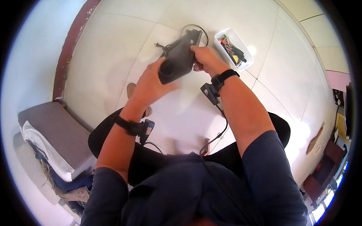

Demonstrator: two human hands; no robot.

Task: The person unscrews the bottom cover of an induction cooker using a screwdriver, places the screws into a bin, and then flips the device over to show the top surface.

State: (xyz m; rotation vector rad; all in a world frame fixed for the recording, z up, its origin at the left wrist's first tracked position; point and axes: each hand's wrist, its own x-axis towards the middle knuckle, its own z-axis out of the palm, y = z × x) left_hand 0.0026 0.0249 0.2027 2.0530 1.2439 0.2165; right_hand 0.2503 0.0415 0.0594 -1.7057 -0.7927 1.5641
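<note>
A black, oblong device (179, 56) with a thin black cable (196, 27) trailing from its far end is held up over the white tiled floor. My left hand (151, 84) supports its near end from below, fingers spread along the side. My right hand (203, 56) grips its far right edge. Both wrists wear black straps with small black units (209, 92) attached. My legs in dark trousers are folded under me.
A white plastic tray (234, 48) with several small tools lies on the floor just right of the device. A grey mattress (52, 132) with white cloth lies at left by the wall. Dark wooden furniture (324, 165) stands at far right.
</note>
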